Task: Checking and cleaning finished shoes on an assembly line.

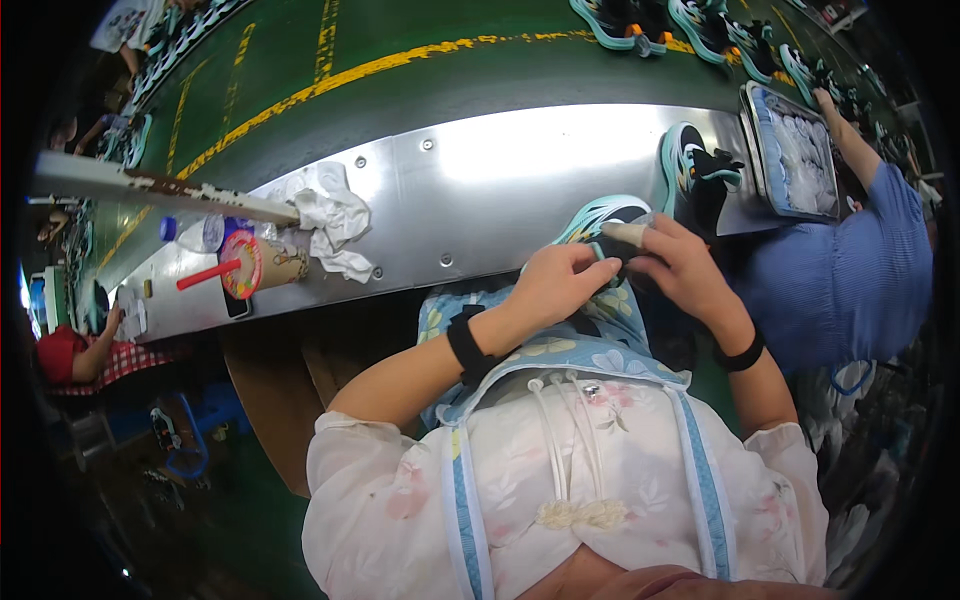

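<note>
Both hands are at a black sneaker (pixel 600 212) with a white and teal sole, held at the near edge of the metal bench. My left hand (pixel 560 282) is closed on its near side, thumb and fingers pinched at the opening. My right hand (pixel 685 268) grips the dark upper from the other side; a beige cover wraps one finger. The fingers hide much of the upper. A second matching sneaker (pixel 682 165) lies on the bench just beyond my right hand, its sole turned to the left.
Left on the metal bench (pixel 420 190) are crumpled white cloth (pixel 328 215), a paper cup with red straw (pixel 245 265), a clear bottle (pixel 205 233) and a phone (pixel 238 303). A tray of plastic-wrapped items (pixel 800 150) stands right, beside a blue-clad person (pixel 835 275). Sneakers (pixel 700 30) line the green conveyor (pixel 400 85).
</note>
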`<action>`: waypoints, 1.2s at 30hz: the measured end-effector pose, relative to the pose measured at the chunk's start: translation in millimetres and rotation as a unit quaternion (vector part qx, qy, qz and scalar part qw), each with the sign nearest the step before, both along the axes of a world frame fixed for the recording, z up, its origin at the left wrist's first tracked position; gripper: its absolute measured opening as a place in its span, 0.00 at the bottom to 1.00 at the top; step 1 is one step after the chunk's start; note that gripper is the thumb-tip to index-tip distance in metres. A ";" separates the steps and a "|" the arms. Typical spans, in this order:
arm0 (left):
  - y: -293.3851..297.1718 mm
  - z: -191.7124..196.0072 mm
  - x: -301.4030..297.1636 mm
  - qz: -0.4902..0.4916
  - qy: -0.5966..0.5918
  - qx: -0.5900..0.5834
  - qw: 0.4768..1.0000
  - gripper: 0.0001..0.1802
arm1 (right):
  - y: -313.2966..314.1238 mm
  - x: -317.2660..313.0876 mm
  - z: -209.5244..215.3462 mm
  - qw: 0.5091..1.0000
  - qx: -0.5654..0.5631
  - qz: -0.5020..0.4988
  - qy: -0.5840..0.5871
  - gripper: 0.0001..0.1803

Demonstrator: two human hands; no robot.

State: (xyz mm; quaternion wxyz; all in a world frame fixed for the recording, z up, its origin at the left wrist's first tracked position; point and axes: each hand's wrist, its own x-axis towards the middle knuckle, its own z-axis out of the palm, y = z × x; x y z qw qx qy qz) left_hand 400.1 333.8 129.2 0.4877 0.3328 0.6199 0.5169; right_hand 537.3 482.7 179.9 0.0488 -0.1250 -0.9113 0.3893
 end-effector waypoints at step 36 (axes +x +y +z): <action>10.1 -0.7 -10.6 -0.151 0.164 -0.048 0.974 0.18 | 46.7 -16.1 -18.5 0.970 -0.186 0.115 -0.105 0.38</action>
